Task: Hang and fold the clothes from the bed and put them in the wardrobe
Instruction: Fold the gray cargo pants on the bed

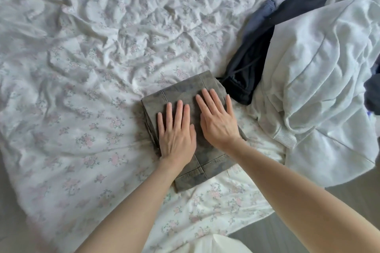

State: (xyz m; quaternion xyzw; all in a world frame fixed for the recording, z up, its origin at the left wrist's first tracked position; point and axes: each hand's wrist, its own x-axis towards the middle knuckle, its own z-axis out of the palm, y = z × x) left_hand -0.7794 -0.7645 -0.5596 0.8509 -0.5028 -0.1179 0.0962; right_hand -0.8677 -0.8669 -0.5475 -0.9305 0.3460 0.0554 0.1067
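Bedsheet: a white sheet [86,92] with a faint pink floral print is lying heavily creased across the whole bed, filling the left and centre of the view.
Left hand: the left hand [176,131] is pressing palm down on the near-left part of the folded garment, its fingers [179,109] lying straight and slightly spread, curling round nothing.
Folded garment: a grey-green camouflage garment [181,90], folded into a compact rectangle with stitched seams and a hem showing at the near edge, is lying on the sheet near the bed's near edge, under both hands.
Right hand: the right hand [218,121] is lying flat just beside the left one on the garment's right part, fingers straight and close together, angling toward the far left.
Dark garment: a navy piece [248,68] is lying crumpled just right of the folded garment, its end touching or nearly touching that garment's far right corner.
Pale blue garment: a lilac-blue piece [265,12] is showing behind the navy one.
White garment: a bulky white sweatshirt-like piece [324,80] with a ribbed cuff is sprawling over the bed's right side, overlapping the navy piece.
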